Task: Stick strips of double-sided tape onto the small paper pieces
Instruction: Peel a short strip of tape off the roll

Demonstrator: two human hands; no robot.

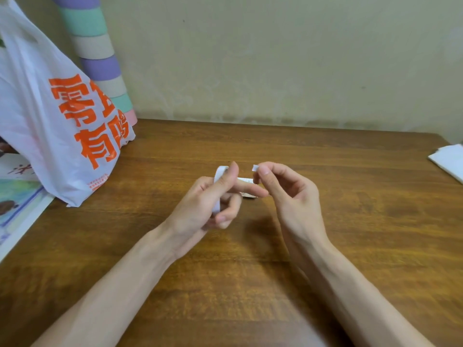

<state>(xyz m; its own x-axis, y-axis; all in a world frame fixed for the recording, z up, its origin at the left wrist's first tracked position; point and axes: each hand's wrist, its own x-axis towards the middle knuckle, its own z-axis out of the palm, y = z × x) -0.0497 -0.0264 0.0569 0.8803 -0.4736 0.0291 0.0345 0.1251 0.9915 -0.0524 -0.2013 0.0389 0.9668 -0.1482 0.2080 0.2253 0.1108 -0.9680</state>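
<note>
As left hand [200, 206] grips tape [220, 171], bag [37, 108] reads 有

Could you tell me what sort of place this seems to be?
Probably a home desk: a wooden table against a wall, a plastic shopping bag and a striped roll behind it.

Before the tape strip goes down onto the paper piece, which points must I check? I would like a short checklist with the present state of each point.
1. The left hand holds the tape roll firmly: ok.
2. The right hand pinches the tape strip at its fingertips: ok.
3. The strip is fully cut from the roll: cannot tell.
4. The paper piece lies on the table under the hands: ok, though the fingers partly hide it.
5. The paper lies flat and the right way up: cannot tell.
6. The strip is lined up over the paper: not ok, it is raised and upright.
</note>
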